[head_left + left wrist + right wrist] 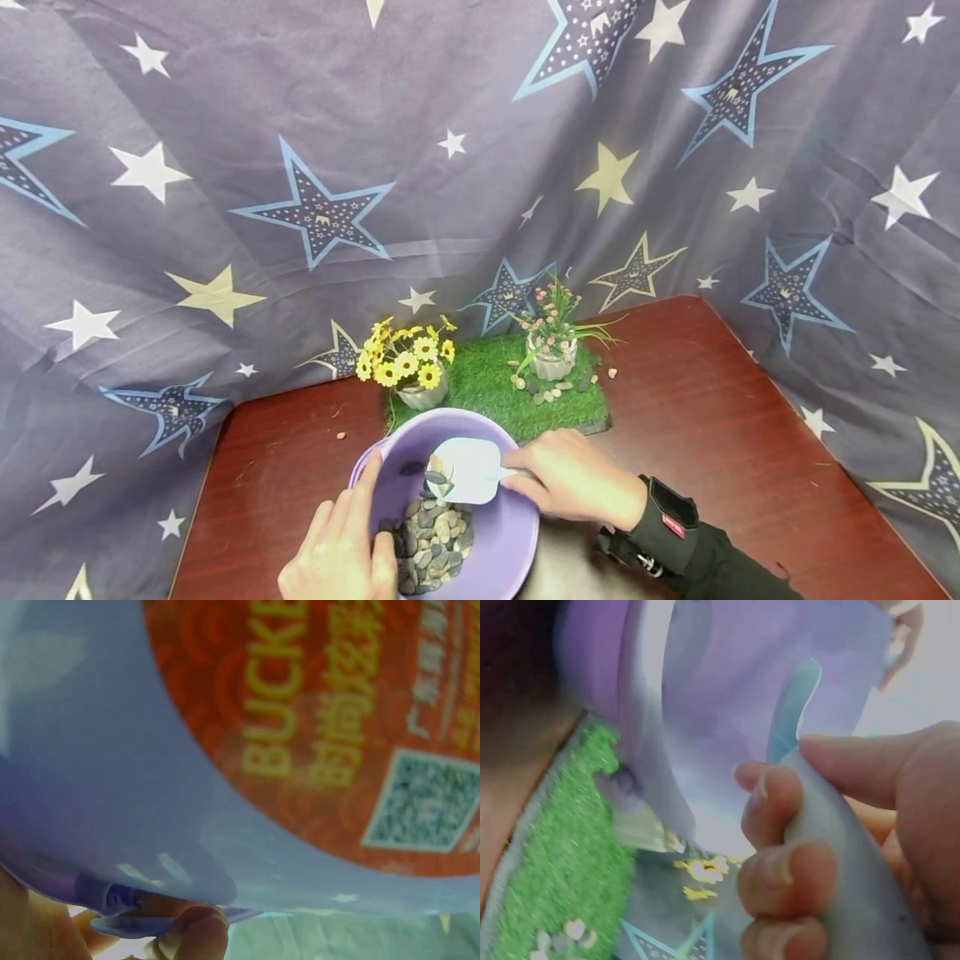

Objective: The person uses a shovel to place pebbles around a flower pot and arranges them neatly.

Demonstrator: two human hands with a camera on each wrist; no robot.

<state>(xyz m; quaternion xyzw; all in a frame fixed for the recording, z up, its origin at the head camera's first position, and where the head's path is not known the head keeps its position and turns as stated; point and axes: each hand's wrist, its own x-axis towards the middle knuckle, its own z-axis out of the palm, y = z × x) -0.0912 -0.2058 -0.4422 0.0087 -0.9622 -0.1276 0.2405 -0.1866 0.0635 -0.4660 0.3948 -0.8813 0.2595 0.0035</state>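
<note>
- Purple bucket (495,533): tilted, at the near edge of the red-brown surface (712,417), just before the grass mat; orange label on its outer wall in the left wrist view
- Pebbles (431,542): grey and dark, heaped in the bucket's low side
- White scoop (465,471): blade inside the bucket, a few pebbles on it
- Left hand (341,550): grips the bucket's near rim, fingers curled round it
- Right hand (573,483): fingers wrapped round the scoop's handle
- Grass mat (495,392): carries a pot of yellow flowers (408,362), a pot of pink flowers (553,333) and loose stones
- Star-print cloth (300,167): hangs behind
</note>
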